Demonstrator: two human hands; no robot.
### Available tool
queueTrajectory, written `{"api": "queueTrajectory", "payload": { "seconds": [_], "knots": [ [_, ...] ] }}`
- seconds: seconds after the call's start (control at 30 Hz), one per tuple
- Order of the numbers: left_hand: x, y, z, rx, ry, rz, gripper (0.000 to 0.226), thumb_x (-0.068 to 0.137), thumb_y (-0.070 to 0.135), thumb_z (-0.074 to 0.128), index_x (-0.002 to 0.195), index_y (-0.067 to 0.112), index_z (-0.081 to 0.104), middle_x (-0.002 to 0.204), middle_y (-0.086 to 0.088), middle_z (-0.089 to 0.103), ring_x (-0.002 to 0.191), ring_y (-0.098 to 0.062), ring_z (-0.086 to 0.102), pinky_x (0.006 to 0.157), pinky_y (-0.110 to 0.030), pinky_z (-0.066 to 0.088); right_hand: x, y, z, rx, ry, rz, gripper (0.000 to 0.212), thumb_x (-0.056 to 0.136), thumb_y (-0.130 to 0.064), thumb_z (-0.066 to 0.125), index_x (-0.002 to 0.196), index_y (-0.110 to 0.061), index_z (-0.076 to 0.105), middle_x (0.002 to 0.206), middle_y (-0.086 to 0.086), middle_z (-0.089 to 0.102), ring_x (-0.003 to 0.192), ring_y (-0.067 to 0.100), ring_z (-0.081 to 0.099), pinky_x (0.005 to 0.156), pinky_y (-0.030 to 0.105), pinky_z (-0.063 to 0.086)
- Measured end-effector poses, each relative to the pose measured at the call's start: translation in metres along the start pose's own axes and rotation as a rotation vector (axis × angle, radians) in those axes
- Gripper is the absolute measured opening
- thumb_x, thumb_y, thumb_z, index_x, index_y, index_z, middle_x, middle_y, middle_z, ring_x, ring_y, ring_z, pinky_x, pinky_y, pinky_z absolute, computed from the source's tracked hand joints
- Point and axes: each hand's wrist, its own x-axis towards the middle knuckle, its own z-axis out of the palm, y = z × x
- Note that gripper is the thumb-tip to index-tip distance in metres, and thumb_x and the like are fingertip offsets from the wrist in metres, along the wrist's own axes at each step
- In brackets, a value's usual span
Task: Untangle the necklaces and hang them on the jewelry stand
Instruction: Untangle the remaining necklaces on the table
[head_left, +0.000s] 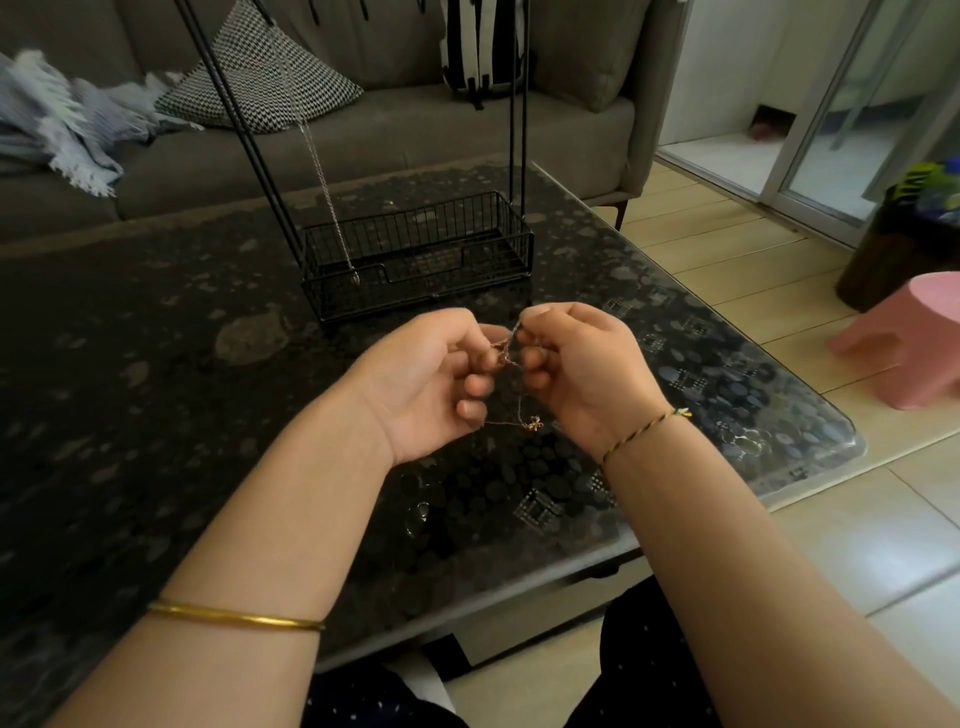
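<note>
Ahead, jewelry stand (415, 228) beyond necklaces (503, 354), sofa (395, 140), pink stool (914, 338).

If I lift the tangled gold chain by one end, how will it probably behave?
The gold chain will probably hang limp: its loose part sags between the left hand and right hand. It looks very thin, so likely light and easy to snap if pulled hard. The small charm may swing and catch.

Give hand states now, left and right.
Left hand: pinching the tangled necklaces.
Right hand: pinching the same tangled necklaces, other side of the knot.
</note>
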Motion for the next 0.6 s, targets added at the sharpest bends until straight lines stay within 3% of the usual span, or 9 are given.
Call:
{"api": "queueTrajectory", "payload": {
  "seconds": [0.27,0.5,0.6],
  "knots": [
    [0.0051,-0.0051,0.0025,0.308,0.248,0.143,0.019,0.088,0.005,0.050,0.077,0.012,0.064,0.053,0.006,0.044,0.045,-0.006,0.033,0.042,-0.019,0.023,-0.0042,0.0013,0.0032,-0.107,-0.026,-0.082,0.014,0.090,0.003,0.050,0.086,-0.009,0.054,0.064,0.001,0.053,0.046,0.007,0.048,0.044,0.019,0.039],
    [0.0032,-0.0063,-0.0029,0.501,0.362,0.224,0.015,0.095,0.010,0.053,0.087,0.018,0.063,0.075,0.003,0.062,0.061,-0.007,0.051,0.048,-0.020,0.033,-0.0082,-0.0036,-0.0012,-0.565,-0.028,-0.158,0.030,0.088,0.005,0.044,0.069,-0.012,0.060,0.059,0.002,0.056,0.050,0.009,0.053,0.051,0.019,0.047],
    [0.0027,-0.0064,-0.0021,0.491,0.345,0.228,0.017,0.097,0.011,0.052,0.085,0.018,0.062,0.079,0.003,0.064,0.066,-0.008,0.054,0.052,-0.022,0.033,-0.0094,-0.0045,-0.0004,-0.752,-0.019,-0.219,0.026,0.085,-0.003,0.050,0.069,-0.013,0.067,0.059,0.003,0.061,0.051,0.010,0.053,0.054,0.022,0.051]
  ]
}}
